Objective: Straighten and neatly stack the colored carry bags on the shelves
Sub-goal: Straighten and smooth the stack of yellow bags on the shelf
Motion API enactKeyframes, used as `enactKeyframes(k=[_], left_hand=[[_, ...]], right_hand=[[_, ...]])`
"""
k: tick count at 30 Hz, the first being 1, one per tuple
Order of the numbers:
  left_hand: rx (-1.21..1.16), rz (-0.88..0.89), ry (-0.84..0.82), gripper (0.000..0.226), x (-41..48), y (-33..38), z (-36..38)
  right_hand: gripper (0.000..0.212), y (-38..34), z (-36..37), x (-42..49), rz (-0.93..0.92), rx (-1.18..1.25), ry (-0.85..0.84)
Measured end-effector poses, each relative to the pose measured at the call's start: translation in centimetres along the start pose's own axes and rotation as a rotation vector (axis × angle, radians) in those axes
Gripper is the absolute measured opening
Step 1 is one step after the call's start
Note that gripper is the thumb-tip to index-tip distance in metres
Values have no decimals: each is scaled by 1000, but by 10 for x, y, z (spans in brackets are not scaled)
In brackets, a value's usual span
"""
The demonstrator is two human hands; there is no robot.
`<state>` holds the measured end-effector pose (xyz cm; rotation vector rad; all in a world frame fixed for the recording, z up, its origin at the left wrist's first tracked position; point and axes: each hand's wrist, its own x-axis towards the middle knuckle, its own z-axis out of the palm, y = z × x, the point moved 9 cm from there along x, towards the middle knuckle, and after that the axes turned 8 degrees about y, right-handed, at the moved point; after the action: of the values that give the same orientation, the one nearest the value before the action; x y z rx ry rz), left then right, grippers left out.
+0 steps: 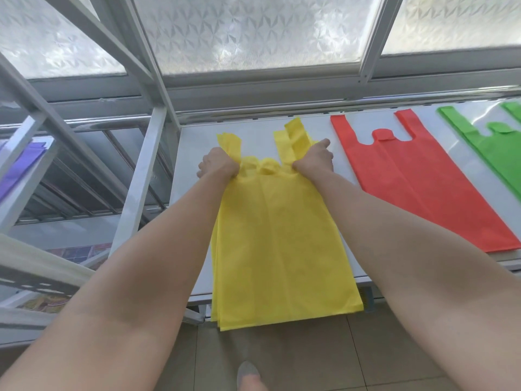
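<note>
The left hand (218, 162) and right hand (315, 159) each clench fingers round one handle base of the yellow bags (282, 235), likely to pull the bundle taut and square; it lies on the shelf (197, 142), bottom overhanging the front edge, beside flat red bags (417, 187)

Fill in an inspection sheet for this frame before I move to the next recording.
Surface: white shelf board, bags lying on it.
Job's things: yellow bags overhang the front edge; red bags flat beside them; green bags further right, cut off; purple bags on the left rack.
Clutter: nothing seen.
Grippers: left hand and right hand each grip a yellow handle.
Cables: nothing seen.
Surroundings: frosted window, rack frame, tiled floor, shoe.
</note>
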<state>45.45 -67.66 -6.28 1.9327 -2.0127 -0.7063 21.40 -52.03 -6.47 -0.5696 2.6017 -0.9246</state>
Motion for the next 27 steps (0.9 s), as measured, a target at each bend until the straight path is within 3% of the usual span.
enactKeyframes(k=[4,7,9,14,18,21,24,27], left_hand=[[-25,186,-19,12,-13,15,-3],[-255,279,-101,28,-26,18,-6],[-399,324,-165,30,-36,20,-11],[-781,266,-377,39,-49,18,-22],[-930,235,-499,22,-45,12,-28],[-1087,183,-532,24,-35,11,-39],[-1039,128,-473,25,-19,11,-35],[-724,82,-284,19,-2,-3,-22]], right_hand=[[87,9,-8,5,18,225,-24],[105,18,-12,5,66,413,-104],[97,18,-12,5,101,518,-207],[31,-3,-30,-4,-42,635,-360],[39,-21,-30,-11,-118,757,-529],[40,-38,-25,-16,-146,814,-631],[38,-49,-8,-7,-110,810,-622],[31,-34,19,9,-41,558,-491]])
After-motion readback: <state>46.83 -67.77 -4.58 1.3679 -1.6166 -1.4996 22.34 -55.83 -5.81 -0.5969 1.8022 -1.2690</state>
